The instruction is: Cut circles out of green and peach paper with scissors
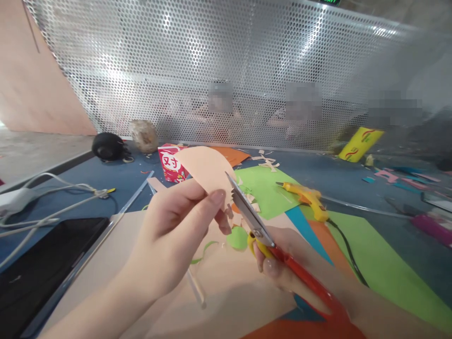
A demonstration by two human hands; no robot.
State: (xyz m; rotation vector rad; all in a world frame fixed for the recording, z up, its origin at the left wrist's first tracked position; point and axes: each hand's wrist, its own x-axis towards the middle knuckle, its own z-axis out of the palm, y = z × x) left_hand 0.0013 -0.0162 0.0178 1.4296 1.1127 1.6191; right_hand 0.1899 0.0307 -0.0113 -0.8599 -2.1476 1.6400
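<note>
A peach paper piece with a rounded edge is pinched between the thumb and fingers of my left hand. My right hand grips a pair of scissors with red and yellow handles. The blades point up and left and lie against the paper's right edge, which looks jagged there. Beneath both hands are large peach sheets, a small green paper disc and a curled green strip. A short clear stick lies below my left hand.
A yellow glue gun rests on green paper at right, its black cord trailing forward. At left are a black phone and white cables. A red packet, paper scraps and a yellow roll stand farther back before a perforated metal panel.
</note>
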